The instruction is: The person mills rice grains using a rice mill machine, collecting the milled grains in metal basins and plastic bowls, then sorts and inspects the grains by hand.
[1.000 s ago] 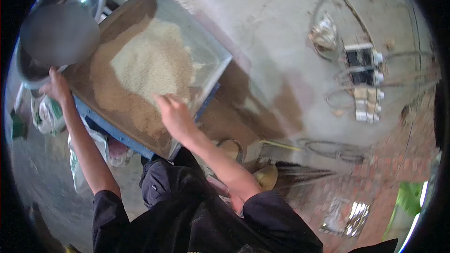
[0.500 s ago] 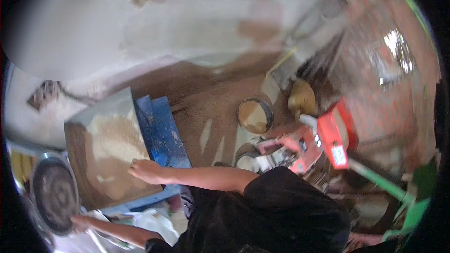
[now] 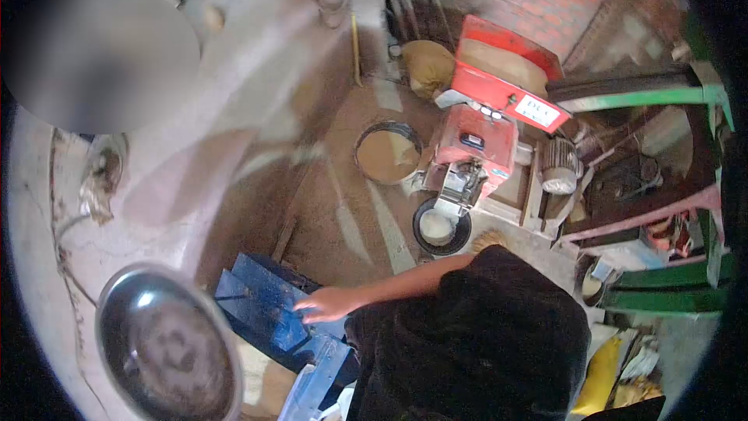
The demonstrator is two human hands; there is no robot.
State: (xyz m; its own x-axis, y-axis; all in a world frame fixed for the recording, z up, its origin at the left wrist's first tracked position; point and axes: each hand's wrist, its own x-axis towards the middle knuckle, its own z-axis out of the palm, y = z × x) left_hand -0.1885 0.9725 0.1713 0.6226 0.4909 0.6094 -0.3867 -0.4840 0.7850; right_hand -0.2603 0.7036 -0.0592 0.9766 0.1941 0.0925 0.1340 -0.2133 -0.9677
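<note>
My right hand (image 3: pixel 326 304) reaches over the blue metal housing (image 3: pixel 257 296), its fingers loosely stretched out and nothing in them. The fingertips are right at the blue surface in this view. A large round metal basin (image 3: pixel 167 347) with a dull, stained inside is tilted up at the lower left. Behind its rim, part of the tray with pale grain (image 3: pixel 261 378) shows beside the blue housing. My left hand is out of sight.
A red milling machine (image 3: pixel 475 140) with a grain-filled hopper (image 3: pixel 506 70) stands to the right, beside a motor (image 3: pixel 559 164). Near it are a tub of brown grain (image 3: pixel 387 154), a bucket with white contents (image 3: pixel 440 226) and a full sack (image 3: pixel 428 66). Green metal bars (image 3: pixel 647 97) edge the right.
My view has swung to the right. My right hand has left the grain tray for the blue housing. The basin appears larger and closer, and my left hand at its rim has gone from view.
</note>
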